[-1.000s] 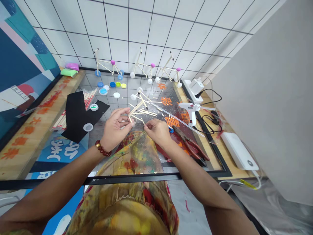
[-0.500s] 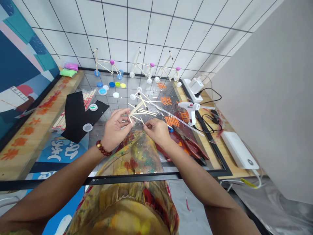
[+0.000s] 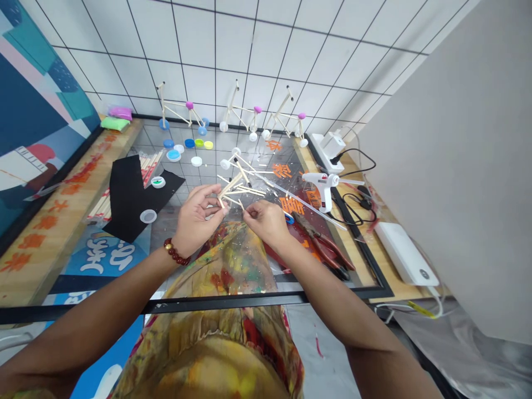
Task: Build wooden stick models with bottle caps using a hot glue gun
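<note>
While both hands meet over the near middle of the tabletop (image 3: 75, 221), the left hand (image 3: 195, 219) has its thumb and fingers pinched on the near end of a wooden stick frame (image 3: 236, 183), and the right hand (image 3: 266, 221) pinches a thin stick (image 3: 242, 205) at the frame's near side, its fingertips almost touching those of the left. The frame reaches up and away from the hands, its long axis running from the pinched end near the left fingertips toward the far right, ending at two white caps (image 3: 226, 163) just beyond the hands. Loose sticks of the frame fan out to the right, roughly level, above the right hand. Just right of the right hand lie red-handled pliers (image 3: 324, 246), and farther right and beyond stands a white glue gun (image 3: 324, 185) with its nozzle pointing right. Left of the left hand lies a black sheet (image 3: 128, 199) with a white cap (image 3: 148, 216) at its near edge. Well beyond both hands, three finished stick models (image 3: 245, 119) stand against the tiled wall, with coloured bottle caps (image 3: 187, 147) in front of them.
</note>
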Motion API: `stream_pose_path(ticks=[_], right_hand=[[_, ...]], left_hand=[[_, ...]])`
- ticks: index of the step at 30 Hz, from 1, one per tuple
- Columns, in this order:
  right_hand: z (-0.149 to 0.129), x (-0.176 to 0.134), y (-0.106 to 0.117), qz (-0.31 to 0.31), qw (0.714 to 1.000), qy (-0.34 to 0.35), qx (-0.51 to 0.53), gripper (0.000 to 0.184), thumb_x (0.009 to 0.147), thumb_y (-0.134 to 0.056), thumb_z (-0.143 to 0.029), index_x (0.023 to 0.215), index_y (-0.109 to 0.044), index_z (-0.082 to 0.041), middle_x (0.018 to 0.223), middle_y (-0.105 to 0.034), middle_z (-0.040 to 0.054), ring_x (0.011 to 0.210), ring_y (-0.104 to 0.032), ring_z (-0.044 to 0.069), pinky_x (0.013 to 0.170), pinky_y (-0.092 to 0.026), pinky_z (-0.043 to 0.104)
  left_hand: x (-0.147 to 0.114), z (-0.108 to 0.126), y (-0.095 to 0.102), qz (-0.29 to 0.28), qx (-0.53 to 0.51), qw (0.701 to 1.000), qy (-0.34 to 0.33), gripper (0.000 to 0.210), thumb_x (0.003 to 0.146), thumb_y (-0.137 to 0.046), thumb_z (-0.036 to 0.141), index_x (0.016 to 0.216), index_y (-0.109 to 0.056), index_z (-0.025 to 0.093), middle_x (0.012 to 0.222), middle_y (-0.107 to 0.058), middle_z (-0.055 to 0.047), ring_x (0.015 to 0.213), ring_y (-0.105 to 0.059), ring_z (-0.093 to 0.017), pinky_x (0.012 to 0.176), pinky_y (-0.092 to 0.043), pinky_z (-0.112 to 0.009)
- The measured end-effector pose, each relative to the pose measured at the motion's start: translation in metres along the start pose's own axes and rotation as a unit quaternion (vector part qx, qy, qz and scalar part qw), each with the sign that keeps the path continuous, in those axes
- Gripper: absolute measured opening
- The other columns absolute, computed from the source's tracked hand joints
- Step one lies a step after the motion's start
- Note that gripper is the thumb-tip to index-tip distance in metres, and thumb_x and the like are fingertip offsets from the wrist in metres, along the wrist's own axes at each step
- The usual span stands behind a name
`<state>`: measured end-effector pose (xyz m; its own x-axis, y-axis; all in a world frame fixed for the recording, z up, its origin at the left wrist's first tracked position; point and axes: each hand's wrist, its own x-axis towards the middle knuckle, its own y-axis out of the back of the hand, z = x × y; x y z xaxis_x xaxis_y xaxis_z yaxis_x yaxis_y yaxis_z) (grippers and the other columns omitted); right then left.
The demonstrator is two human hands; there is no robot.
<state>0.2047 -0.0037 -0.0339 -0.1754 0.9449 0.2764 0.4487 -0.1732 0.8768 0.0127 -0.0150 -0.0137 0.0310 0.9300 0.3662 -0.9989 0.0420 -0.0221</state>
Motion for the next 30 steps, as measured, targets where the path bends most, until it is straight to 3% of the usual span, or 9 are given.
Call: stream_pose_path(ticks=[21,30], right_hand=[[0.0012,-0.0005,0.0032,0.007,0.999,0.002,0.036,0.015,0.081,-0.072,-0.033,0.079,-0.070,-0.019,0.074,-0.069,0.0028,0.072,-0.062,0.017,0.068,-0.040,0.026],[0.0013,-0.0004,0.0009,-0.007,1.000,0.012,0.013,0.014,0.087,-0.065,-0.027,0.077,-0.072,-0.021,0.076,-0.072,0.0026,0.073,-0.064,0.017,0.072,-0.039,0.028]], left_hand=[[-0.0002,-0.0066,0.0043,0.004,0.055,0.998,-0.007,0.049,0.071,-0.078,0.023,0.118,-0.064,0.022,0.130,-0.046,-0.008,0.079,-0.068,-0.009,0.077,-0.062,-0.027],[-0.0001,-0.0017,-0.0002,0.002,0.028,0.999,-0.019,0.042,0.075,-0.077,0.024,0.115,-0.064,0.020,0.123,-0.048,-0.007,0.084,-0.069,-0.012,0.085,-0.062,-0.030]])
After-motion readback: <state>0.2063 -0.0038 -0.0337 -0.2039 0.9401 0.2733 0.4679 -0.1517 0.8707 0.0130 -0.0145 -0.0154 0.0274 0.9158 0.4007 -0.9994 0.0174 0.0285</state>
